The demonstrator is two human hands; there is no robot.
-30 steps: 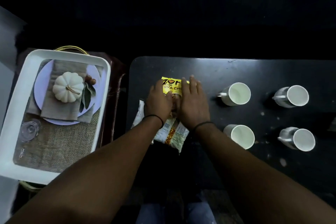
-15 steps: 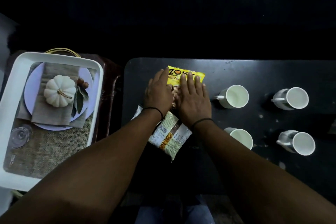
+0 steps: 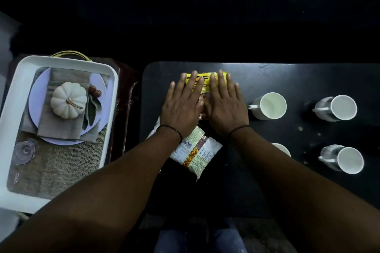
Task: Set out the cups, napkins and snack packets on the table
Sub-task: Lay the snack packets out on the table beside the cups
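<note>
Both hands flat, fingers straight: left hand and right hand press side by side on the yellow snack packet, left of the four cups on the black table.

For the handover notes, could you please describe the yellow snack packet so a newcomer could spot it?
On the black table, left of the four white cups, lie several packets. The yellow packet is farthest, under both hands' fingers; the others are pale.
</note>
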